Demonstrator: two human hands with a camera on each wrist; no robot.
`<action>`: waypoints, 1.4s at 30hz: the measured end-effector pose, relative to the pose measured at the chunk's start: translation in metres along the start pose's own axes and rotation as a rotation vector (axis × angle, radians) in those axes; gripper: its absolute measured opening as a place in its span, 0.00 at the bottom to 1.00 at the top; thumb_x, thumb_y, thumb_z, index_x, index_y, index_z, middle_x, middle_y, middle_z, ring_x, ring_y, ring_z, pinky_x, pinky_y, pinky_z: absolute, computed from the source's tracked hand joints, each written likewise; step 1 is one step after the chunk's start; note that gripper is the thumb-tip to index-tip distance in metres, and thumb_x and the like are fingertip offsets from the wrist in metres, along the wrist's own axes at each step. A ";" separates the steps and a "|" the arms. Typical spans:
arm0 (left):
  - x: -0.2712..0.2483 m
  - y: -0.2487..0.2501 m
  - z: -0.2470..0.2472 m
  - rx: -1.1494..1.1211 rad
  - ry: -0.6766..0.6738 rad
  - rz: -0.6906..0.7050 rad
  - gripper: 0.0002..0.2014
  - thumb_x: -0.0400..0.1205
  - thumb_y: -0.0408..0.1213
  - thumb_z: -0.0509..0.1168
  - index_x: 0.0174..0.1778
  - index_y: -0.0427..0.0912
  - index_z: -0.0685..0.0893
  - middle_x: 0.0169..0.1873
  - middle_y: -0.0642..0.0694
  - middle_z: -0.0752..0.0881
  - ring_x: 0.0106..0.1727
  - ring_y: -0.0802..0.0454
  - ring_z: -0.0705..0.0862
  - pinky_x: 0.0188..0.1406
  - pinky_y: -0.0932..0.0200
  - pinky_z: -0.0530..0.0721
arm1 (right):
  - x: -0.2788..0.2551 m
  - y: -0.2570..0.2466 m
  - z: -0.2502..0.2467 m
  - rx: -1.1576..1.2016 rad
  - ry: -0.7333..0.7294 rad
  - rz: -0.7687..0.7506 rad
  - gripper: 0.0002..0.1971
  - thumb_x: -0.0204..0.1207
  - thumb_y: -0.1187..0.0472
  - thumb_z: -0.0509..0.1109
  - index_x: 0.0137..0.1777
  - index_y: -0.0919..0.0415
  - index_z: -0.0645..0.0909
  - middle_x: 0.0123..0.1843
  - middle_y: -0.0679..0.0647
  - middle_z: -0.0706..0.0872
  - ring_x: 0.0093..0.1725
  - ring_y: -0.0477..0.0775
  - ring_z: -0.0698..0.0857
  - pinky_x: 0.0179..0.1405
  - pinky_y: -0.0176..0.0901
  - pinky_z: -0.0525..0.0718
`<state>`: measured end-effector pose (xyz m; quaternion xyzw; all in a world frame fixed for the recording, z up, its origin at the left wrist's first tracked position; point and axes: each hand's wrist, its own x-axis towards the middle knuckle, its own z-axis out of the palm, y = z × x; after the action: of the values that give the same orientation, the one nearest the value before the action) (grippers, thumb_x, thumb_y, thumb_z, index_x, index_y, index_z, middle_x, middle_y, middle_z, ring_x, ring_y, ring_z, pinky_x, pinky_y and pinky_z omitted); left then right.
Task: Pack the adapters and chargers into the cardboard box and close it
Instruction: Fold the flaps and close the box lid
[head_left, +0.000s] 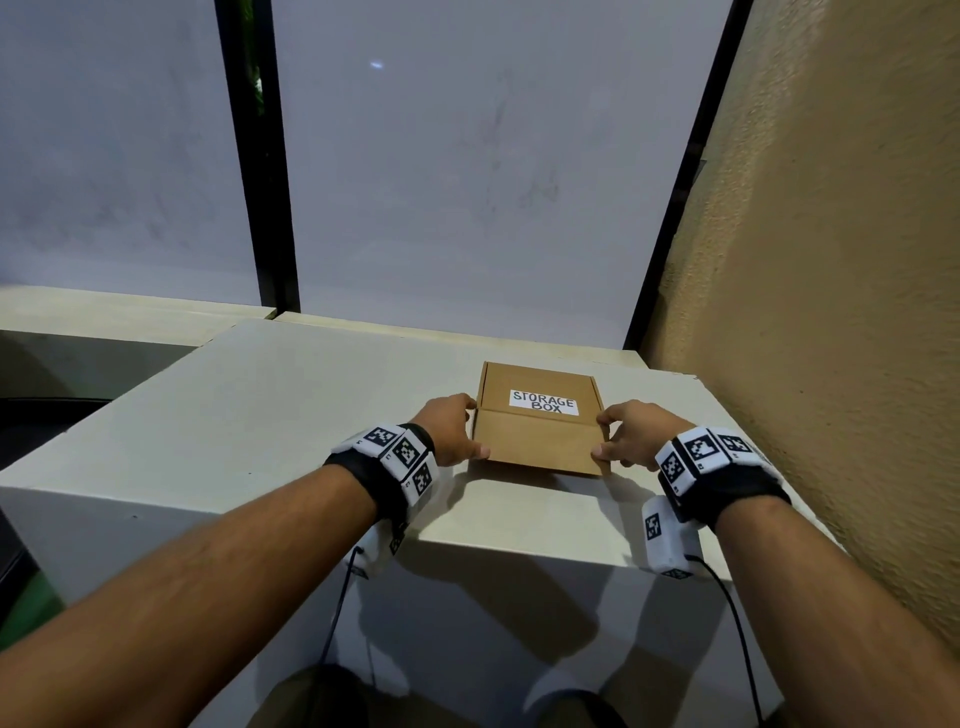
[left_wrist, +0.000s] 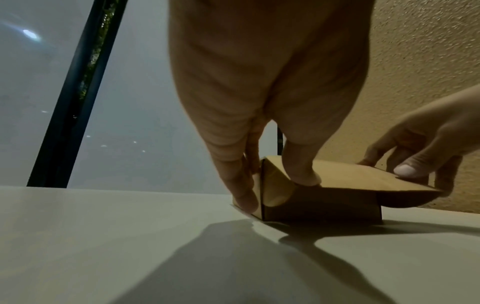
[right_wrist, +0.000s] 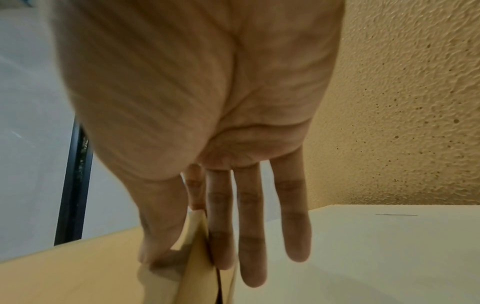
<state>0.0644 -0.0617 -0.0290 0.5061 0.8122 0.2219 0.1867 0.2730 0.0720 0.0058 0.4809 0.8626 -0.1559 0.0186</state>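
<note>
Cardboard box (head_left: 540, 415): a flat, plain brown mailer-style carton lying on the off-white table (head_left: 260, 415), near the table's right side and close to the textured tan wall (head_left: 831, 260). Its lid is folded down over the body, and a white label (head_left: 544, 401) on top reads "STORAGE BOX" in black hand-lettered capitals. A crease runs across the lid where the front flap (head_left: 540, 449) bends toward the viewer; in the left wrist view this flap (left_wrist: 363, 183) stands out past the front wall, not yet tucked in. The contents are hidden.

Left hand (head_left: 451, 433): grasps the box's left edge, thumb on the front flap and fingers (left_wrist: 241, 185) against the left side wall, down to the tabletop.

Right hand (head_left: 631, 434): pinches the box's right edge, thumb on top and fingers (right_wrist: 221, 226) running down the outer side; the little finger stands clear of the cardboard.

Both wrists carry black straps with white marker-printed blocks (head_left: 400, 452). Frosted window panes (head_left: 467, 182) with dark frames rise behind the table.
</note>
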 end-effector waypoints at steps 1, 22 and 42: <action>0.001 0.001 0.000 0.017 0.012 0.024 0.41 0.73 0.42 0.77 0.80 0.44 0.64 0.73 0.43 0.75 0.69 0.45 0.78 0.71 0.50 0.75 | 0.001 0.001 -0.001 -0.016 0.004 -0.004 0.29 0.75 0.52 0.77 0.74 0.56 0.76 0.60 0.55 0.87 0.57 0.56 0.87 0.44 0.41 0.82; 0.020 0.022 -0.032 0.521 -0.067 0.212 0.37 0.65 0.48 0.82 0.70 0.50 0.77 0.66 0.48 0.80 0.64 0.45 0.80 0.57 0.50 0.80 | 0.024 0.004 -0.013 -0.240 -0.111 -0.149 0.55 0.64 0.49 0.84 0.86 0.48 0.54 0.83 0.50 0.68 0.76 0.56 0.75 0.72 0.48 0.71; 0.044 -0.008 -0.028 0.394 -0.127 0.296 0.50 0.62 0.55 0.81 0.79 0.57 0.64 0.69 0.54 0.68 0.71 0.50 0.73 0.68 0.47 0.77 | 0.047 0.013 -0.004 -0.253 -0.084 -0.211 0.63 0.62 0.46 0.85 0.88 0.58 0.46 0.87 0.52 0.52 0.82 0.55 0.65 0.77 0.42 0.64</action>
<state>0.0257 -0.0294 -0.0138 0.6590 0.7435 0.0520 0.1008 0.2588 0.1184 -0.0025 0.3743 0.9196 -0.0668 0.0986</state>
